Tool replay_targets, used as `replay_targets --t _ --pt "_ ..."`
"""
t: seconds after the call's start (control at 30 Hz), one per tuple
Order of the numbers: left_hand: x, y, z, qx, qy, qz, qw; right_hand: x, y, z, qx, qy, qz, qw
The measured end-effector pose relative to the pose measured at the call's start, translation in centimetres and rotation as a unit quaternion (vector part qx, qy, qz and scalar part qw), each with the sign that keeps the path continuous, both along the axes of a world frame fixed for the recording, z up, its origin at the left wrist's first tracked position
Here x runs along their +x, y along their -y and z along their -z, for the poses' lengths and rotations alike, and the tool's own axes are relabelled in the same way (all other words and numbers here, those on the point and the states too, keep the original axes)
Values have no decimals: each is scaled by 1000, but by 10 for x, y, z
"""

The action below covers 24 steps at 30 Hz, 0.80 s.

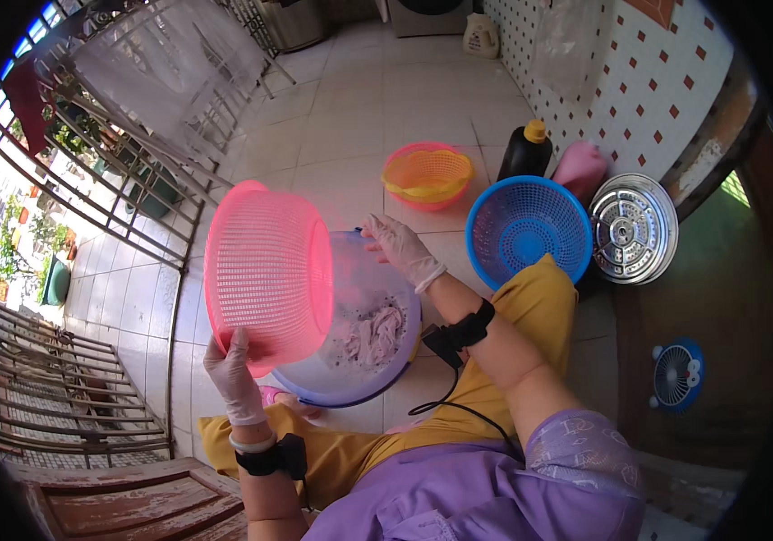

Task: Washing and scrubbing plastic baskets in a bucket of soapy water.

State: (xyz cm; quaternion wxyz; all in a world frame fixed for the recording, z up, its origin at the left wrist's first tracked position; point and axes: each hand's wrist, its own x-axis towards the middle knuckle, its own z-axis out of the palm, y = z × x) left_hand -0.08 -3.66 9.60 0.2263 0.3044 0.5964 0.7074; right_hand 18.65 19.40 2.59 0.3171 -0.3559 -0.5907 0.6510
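My left hand (234, 379), in a thin translucent glove, grips the rim of a pink plastic mesh basket (265, 270). The basket is tipped on its side, its base facing right, above a basin (400, 372) on the floor and hiding that basin's left part. In the basin, a wet, pale pinkish cloth (376, 335) lies crumpled in cloudy water with bubbles. Over the basin's far right edge hovers my right hand (400, 253), also gloved, fingers spread and holding nothing. Black straps with small devices are on both forearms.
Right of the basin stands a blue plastic colander (528, 233) beside round steel steamer trays (633, 230). Behind it are a black bottle with a yellow cap (525, 152) and a pink bottle (579, 169). Yellow and pink baskets (427, 172) sit nested. Metal railings (116, 203) line the left.
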Motion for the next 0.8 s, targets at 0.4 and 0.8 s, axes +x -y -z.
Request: replay_targets --t 0.4,0.8 --pt "67 -72 -1 -33 -731 159 663 74 -17 -59 -23 -19 -1 1000" --pt "44 -53 19 -124 -215 85 965 54 -5 -66 -88 -44 4 995"
